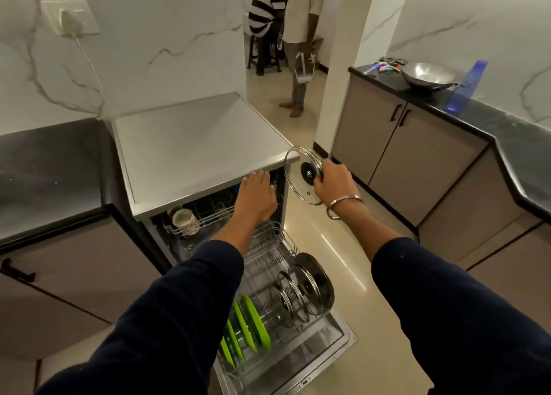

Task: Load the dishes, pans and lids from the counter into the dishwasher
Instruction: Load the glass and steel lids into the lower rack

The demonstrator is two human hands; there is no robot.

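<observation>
Right of frame centre, the right hand (332, 183) is grasping a glass lid (302, 175) by its rim, held upright above the open dishwasher (208, 144). It is probably light, rigid, slippery and breakable, so the metal-banded rim or black knob is the safest hold. The left hand (258, 196) is reaching flat-fingered, grip released, into the upper rack (205, 215).

The dishwasher (205, 153) stands between two counters: one counter (50, 171) touches its left side, the other counter (477, 117) lies well apart to its right, across the floor. In its upper rack (208, 215) a cup (185, 221) sits at the left end. Before the dishwasher, the lower rack (268, 275) is pulled out over the open door (328, 344); plates (247, 329) stand at its near left, lids (307, 287) to their right. On the right counter rests a wok (428, 77), with a bottle (466, 86) just right of it.
</observation>
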